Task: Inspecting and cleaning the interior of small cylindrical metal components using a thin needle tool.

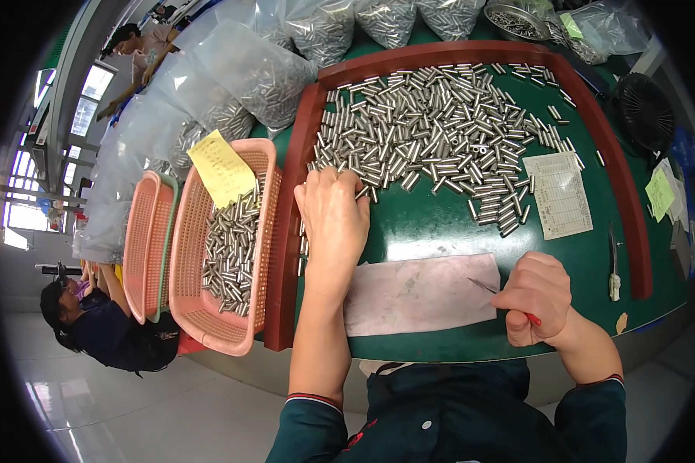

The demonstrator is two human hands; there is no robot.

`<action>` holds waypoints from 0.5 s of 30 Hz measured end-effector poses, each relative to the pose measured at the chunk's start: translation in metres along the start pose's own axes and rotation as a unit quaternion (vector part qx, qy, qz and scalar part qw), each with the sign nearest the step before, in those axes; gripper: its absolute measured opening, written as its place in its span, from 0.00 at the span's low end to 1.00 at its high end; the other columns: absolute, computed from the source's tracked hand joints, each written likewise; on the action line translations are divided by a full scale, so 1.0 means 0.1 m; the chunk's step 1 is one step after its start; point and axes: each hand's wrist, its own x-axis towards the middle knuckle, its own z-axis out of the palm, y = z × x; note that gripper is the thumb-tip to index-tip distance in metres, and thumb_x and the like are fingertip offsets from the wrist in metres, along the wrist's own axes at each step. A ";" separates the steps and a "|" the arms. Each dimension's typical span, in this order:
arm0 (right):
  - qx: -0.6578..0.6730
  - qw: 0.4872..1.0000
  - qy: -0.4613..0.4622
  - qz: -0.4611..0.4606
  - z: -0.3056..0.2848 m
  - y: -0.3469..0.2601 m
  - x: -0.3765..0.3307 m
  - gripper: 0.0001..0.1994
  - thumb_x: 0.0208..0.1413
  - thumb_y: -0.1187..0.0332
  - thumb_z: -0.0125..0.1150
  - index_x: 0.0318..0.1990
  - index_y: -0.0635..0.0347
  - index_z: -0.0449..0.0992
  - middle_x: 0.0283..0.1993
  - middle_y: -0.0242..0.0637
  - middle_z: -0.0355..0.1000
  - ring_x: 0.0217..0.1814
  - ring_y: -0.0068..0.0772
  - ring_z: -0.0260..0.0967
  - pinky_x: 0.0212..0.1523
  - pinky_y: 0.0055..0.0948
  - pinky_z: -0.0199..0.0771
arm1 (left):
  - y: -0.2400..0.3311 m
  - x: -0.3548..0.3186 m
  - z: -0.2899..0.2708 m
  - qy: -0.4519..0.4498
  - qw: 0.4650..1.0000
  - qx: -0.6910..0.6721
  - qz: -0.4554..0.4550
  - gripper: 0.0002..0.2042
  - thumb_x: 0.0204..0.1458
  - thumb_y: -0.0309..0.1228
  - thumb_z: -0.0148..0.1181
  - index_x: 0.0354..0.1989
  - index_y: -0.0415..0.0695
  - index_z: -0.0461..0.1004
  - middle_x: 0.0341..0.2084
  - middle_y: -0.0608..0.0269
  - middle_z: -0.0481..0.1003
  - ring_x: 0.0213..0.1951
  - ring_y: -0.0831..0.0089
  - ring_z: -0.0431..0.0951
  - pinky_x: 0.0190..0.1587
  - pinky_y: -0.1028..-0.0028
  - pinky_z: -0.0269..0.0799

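Observation:
A broad heap of short shiny metal pins (432,123) lies on the green tabletop inside a dark red wooden frame. My left hand (332,212) is at the heap's near left edge, its fingers curled down and closed on pins there; the fingertips are partly hidden. Over the right end of a pale pink cloth (417,297), my right hand (534,297) is closed round a thin tool with a red handle (532,318). The tool's pointed metal tip (480,285) sticks out to the left above the cloth.
Left of the frame (286,301), a pink basket (189,309) holds more pins and a yellow note (222,168). Bags of metal parts (320,31) line the back and left. A printed sheet (557,194) lies right of the heap; a black fan (642,108) stands beyond. Two people are at left.

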 end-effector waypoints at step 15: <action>-0.086 0.993 -0.003 -0.087 -0.21 0.09 0.38 0.15 0.55 0.58 0.52 0.32 0.63 0.72 0.26 0.37 0.69 0.24 0.33 0.68 0.20 0.24 0.67 | 0.29 0.05 0.02 -0.254 0.706 -0.633 -0.191 0.06 0.50 0.24 0.56 0.35 0.36 0.70 0.24 0.61 0.74 0.24 0.79 0.73 0.28 0.83 0.69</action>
